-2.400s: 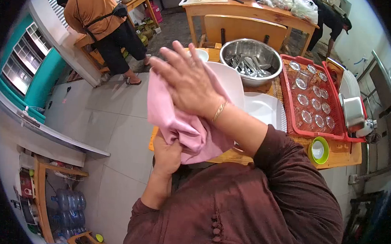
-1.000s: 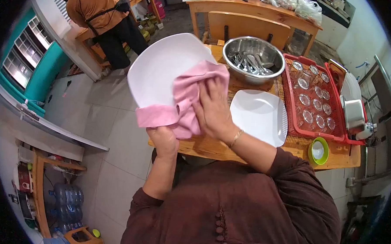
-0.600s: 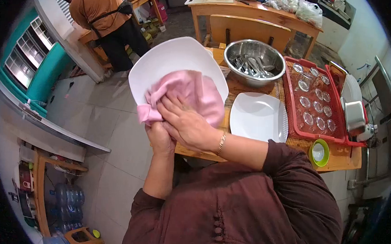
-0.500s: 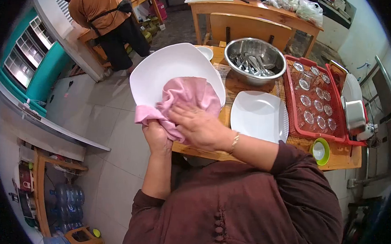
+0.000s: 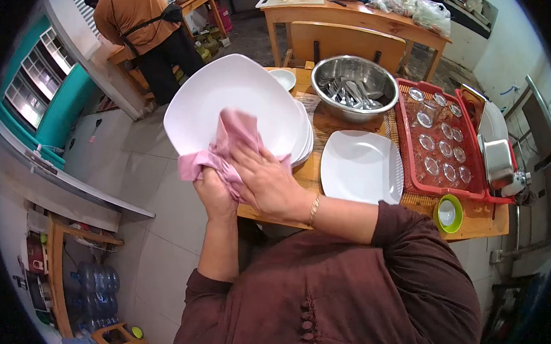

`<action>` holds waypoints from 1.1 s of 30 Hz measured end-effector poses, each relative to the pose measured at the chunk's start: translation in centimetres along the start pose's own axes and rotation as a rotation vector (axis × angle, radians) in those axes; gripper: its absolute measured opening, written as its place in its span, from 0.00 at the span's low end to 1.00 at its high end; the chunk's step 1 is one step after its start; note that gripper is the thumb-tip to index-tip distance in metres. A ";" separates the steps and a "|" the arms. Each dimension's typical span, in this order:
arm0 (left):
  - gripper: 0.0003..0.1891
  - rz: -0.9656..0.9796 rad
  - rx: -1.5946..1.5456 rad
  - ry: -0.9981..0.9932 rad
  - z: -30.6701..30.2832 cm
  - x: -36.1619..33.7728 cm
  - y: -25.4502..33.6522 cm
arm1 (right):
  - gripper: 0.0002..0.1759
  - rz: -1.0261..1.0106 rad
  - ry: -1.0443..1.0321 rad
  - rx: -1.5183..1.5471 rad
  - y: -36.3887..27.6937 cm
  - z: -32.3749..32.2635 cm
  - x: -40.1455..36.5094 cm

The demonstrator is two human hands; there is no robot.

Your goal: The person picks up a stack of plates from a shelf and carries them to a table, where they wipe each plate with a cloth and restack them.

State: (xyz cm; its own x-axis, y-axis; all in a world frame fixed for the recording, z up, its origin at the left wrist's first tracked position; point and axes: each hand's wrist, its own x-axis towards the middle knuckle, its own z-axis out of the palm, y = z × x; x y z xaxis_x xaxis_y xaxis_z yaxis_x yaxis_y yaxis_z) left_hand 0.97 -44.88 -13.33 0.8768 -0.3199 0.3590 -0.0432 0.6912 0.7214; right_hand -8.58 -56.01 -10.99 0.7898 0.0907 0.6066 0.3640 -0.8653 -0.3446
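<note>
A large white plate [image 5: 230, 87] is held up, tilted, over the table's left edge. My left hand [image 5: 215, 194] grips its lower edge through a pink cloth [image 5: 235, 136]. Spread over the cloth, my right hand [image 5: 269, 179] presses it against the plate's face, its fingers extended. Behind the held plate, a stack of white plates [image 5: 305, 136] shows at its right side. Another white plate [image 5: 362, 166] lies flat on the wooden table [image 5: 318, 118], to the right of my hands.
A steel bowl of cutlery [image 5: 355, 88] stands behind the flat plate. At right are a red basket of glasses [image 5: 437, 139], a green bowl [image 5: 449, 213] and a metal container [image 5: 498, 163]. A small white dish [image 5: 283, 79] sits behind the stack. Another person [image 5: 138, 18] stands at upper left.
The held plate has shifted left, showing more of the stack. Both hands have moved slightly left with the cloth, which now covers less of the plate's right side.
</note>
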 end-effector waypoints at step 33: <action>0.17 0.080 0.294 0.293 0.5 3.1 5.9 | 0.16 0.743 0.480 1.302 2.9 -8.9 1.9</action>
State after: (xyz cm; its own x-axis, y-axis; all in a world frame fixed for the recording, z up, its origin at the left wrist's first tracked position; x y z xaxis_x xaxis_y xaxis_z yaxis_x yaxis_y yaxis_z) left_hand 3.23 -42.14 -7.65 0.9626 -0.0455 0.2672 -0.2138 0.4783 0.8518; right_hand -10.38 -62.76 -4.50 0.8463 -0.5228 0.1023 0.3392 0.3809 -0.8601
